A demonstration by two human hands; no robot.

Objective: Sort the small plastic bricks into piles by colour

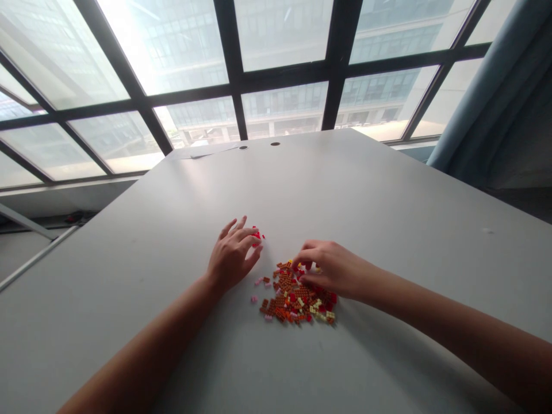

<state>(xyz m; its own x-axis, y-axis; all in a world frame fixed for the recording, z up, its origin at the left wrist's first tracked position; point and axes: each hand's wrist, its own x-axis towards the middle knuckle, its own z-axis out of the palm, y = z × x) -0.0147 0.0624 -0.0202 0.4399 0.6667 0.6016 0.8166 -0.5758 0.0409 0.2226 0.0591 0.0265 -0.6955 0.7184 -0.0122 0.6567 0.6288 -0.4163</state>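
My left hand [235, 251] is over the table with its fingers spread and apart, beside a small cluster of red toy bricks [257, 234]. Part of that cluster is hidden behind the fingers. To the right, my right hand [325, 265] reaches into the top of a larger pile of small toy bricks [297, 299]. Its fingers curl downward, with a gap between thumb and fingertips where red bricks show; no brick is plainly gripped. Brown, orange, red, pink and pale yellow pieces are mixed in the pile.
A few pink bricks [254, 299] lie loose at the pile's left edge. The white table [345, 195] stretches toward large dark-framed windows [284, 75]. Two round dark holes are near its far edge, beside a flat sheet [202, 152]. A blue curtain [491, 109] hangs at the right.
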